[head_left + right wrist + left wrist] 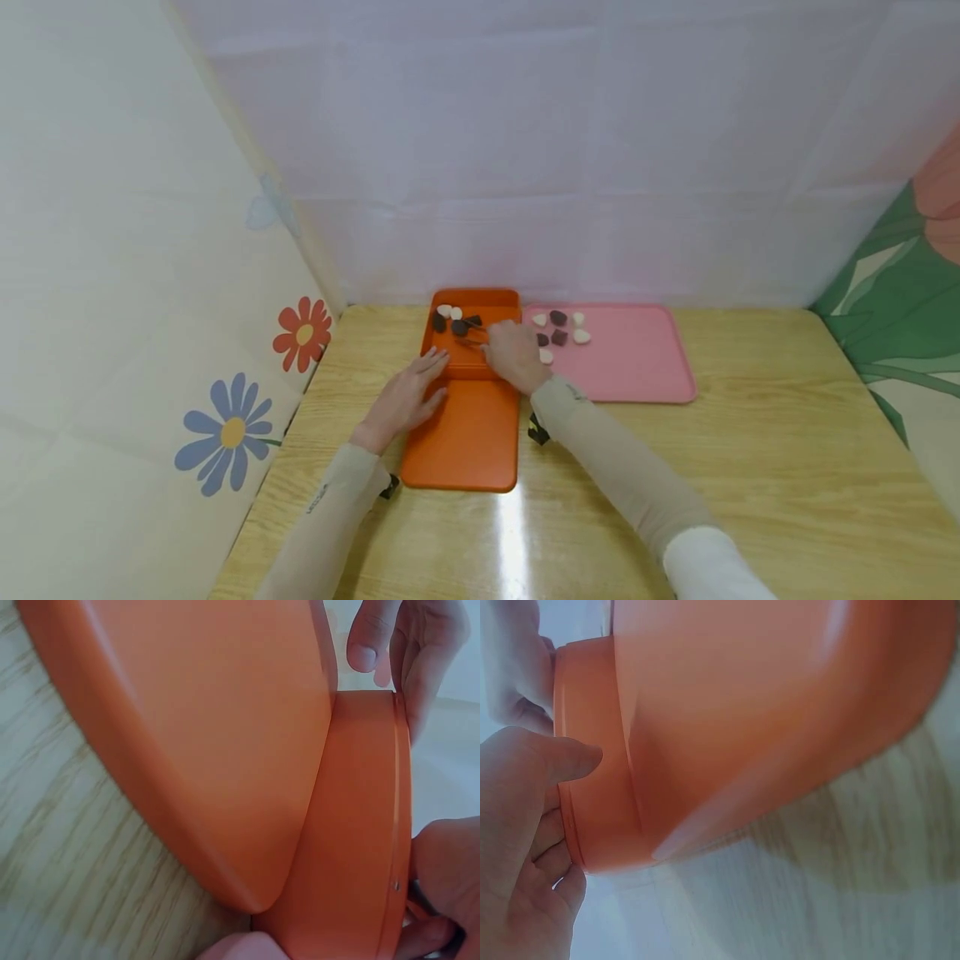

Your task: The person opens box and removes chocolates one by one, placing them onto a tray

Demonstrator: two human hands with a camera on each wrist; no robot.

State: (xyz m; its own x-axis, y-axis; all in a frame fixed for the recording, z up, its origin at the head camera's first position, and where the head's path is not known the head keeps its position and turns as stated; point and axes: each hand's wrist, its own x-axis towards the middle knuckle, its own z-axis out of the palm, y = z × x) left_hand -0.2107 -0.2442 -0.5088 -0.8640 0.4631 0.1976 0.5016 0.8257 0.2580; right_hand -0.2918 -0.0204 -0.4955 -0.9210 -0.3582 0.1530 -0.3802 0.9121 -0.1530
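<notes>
My right hand [516,354] reaches over an orange box [471,373] and grips slim dark tongs [474,342]. In the right wrist view, part of the tongs [429,898] shows beside the curled fingers. The tongs' tips are close to a round dark piece [459,327]; whether they pinch it cannot be told. White pieces [445,311] and other dark pieces [438,322] lie in the box's far left part. My left hand [405,396] rests at the box's near left corner, fingers extended along the rim, thumb [577,759] against the front wall.
An orange lid or tray [465,437] lies directly before the box. Right of the box, a pink tray [630,358] bears several dark and white pieces [558,317] towards its left end. All stand on a wooden table [765,450], against a hanging white cloth [480,167].
</notes>
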